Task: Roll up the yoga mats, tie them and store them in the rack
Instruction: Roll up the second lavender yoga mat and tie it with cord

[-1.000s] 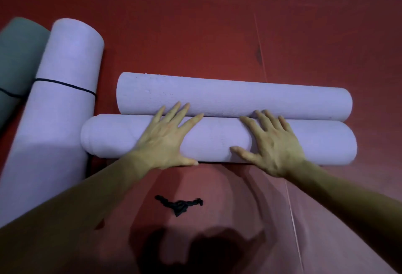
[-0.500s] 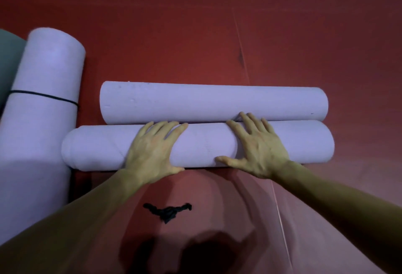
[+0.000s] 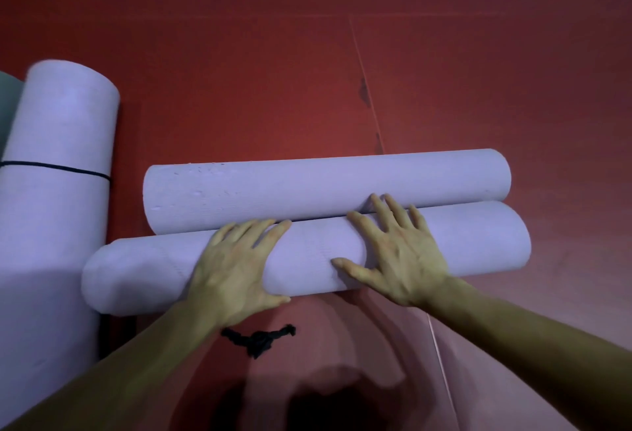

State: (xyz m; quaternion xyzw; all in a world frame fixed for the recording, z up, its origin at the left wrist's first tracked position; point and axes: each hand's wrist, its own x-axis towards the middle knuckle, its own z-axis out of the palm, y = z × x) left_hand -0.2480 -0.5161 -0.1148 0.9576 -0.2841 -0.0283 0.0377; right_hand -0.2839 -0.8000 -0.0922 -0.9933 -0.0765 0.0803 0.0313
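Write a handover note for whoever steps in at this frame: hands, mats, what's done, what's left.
Left hand and right hand: both flat, fingers straight, pressing on the near lavender roll.
Far lavender roll lies against it; neither is tied.
Black tie lies loose on the red floor near the left wrist.
Done: the lavender roll at left is banded; a grey mat shows beside it.
Left: tie both rolls, store all; no rack in view.

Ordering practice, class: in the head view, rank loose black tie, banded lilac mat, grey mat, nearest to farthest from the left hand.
1. loose black tie, floor beside left hand.
2. banded lilac mat, further left.
3. grey mat, far-left edge.
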